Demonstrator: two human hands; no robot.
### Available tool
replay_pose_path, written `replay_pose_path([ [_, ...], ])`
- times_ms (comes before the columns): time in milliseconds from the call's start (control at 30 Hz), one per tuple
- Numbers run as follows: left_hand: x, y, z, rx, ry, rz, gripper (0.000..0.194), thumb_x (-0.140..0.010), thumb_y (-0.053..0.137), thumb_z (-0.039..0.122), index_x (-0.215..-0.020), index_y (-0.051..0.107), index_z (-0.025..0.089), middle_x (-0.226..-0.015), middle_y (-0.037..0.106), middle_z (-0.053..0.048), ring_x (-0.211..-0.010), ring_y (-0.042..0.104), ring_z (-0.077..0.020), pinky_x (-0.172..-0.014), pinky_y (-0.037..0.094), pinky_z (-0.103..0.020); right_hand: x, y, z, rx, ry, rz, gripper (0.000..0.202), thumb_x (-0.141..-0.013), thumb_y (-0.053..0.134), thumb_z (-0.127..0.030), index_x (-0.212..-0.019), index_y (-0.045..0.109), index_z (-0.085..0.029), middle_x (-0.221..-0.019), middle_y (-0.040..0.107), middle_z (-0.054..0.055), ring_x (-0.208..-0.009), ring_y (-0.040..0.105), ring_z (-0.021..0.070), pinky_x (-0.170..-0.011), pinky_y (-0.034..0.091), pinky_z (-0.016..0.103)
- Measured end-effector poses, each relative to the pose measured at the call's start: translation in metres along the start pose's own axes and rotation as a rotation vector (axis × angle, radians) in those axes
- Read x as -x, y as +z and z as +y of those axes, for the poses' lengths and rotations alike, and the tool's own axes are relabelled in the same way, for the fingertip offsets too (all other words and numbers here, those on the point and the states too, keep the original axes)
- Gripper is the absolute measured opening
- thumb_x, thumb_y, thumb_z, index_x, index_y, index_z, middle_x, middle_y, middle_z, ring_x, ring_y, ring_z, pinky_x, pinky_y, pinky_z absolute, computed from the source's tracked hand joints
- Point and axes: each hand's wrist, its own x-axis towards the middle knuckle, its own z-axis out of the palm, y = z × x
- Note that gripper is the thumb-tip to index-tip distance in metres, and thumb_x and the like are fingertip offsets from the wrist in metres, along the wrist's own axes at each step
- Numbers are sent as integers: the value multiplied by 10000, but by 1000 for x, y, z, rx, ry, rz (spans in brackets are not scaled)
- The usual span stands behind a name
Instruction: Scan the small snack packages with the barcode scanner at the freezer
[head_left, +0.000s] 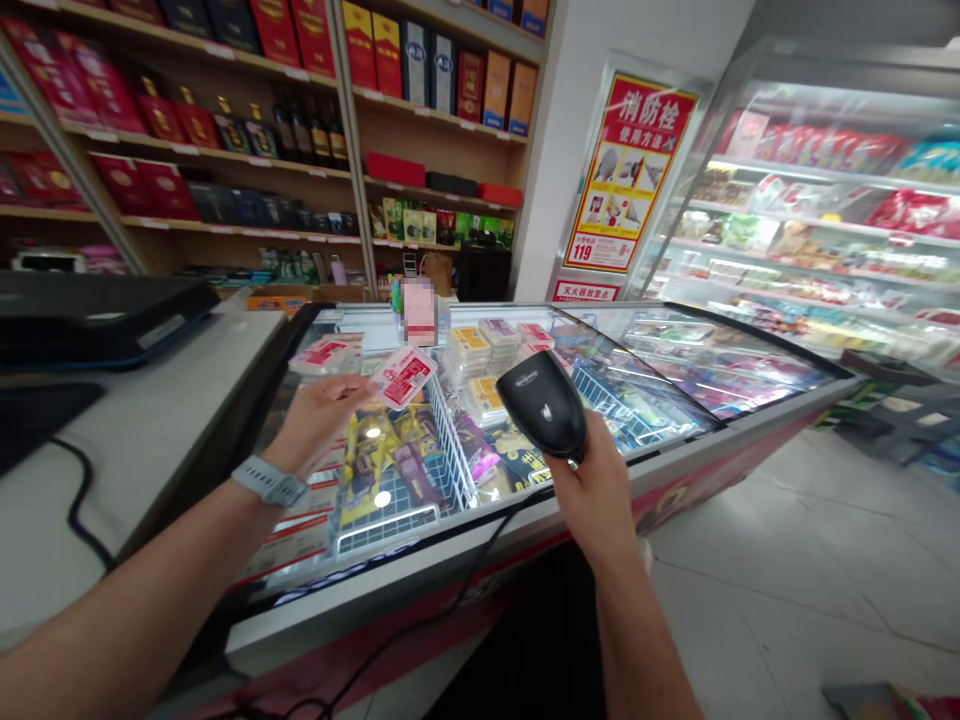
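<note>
Over the glass-topped freezer (675, 455), my left hand (319, 415) pinches the edge of a flat package with a red and white label (406, 377). My right hand (596, 490) is wrapped round the handle of a black barcode scanner (544, 402), whose head points up and to the left. A black cable runs from the scanner down across the freezer's front edge. Stacked packs with yellow labels (470, 340) stand behind and between the hands. To the left, below the labelled package, similar red-labelled packs (326, 355) lie on the freezer.
A grey counter (172, 390) with a black device (97, 315) stands at the left. Shelves of boxes and bottles (217, 130) line the back. A red and yellow poster (630, 170) hangs on the wall. A lit refrigerated display (825, 220) is at the right.
</note>
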Motion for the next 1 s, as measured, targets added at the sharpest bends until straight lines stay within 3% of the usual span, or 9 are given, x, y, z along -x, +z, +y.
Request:
replay_pose_path([
  [133, 2, -2, -1, 131, -11, -14, 591, -543, 786, 645, -875, 706, 163, -947, 749, -67, -921, 654, -221, -899, 483, -363, -5, 17, -16, 92, -120, -185, 283, -840, 538, -142, -1109, 599, -209, -1040, 662, 84, -1000, 599, 267, -888, 429, 399],
  [267, 5, -2, -1, 202, -34, -33, 572, -527, 820, 610, -866, 709, 163, -908, 753, -66, -898, 651, -219, -897, 483, -372, -11, 31, -26, 129, -138, -300, 299, -826, 545, -97, -1101, 602, -201, -1035, 670, 78, -1003, 600, 265, -886, 401, 390],
  [767, 5, -4, -1, 257, -52, -66, 510, -572, 831, 552, -875, 715, 158, -859, 726, -47, -824, 621, -174, -856, 455, -332, -14, 39, -32, 191, -97, -361, 268, -828, 555, -92, -1073, 596, -192, -1027, 657, 82, -976, 591, 263, -857, 384, 377],
  [867, -3, -10, -8, 260, -61, -10, 495, -585, 828, 537, -863, 706, 146, -781, 683, -22, -744, 576, -129, -759, 448, -281, -12, 37, -32, 172, -97, -353, 281, -833, 547, -93, -1093, 596, -188, -1036, 659, 83, -1010, 586, 267, -876, 380, 381],
  [1000, -26, -33, -15, 252, -101, 182, 344, -716, 766, 450, -770, 645, 132, -658, 559, 38, -617, 457, -60, -631, 400, -211, -9, 30, -32, 165, -80, -346, 244, -854, 540, -115, -1080, 604, -180, -1019, 653, 87, -1000, 580, 275, -883, 384, 393],
])
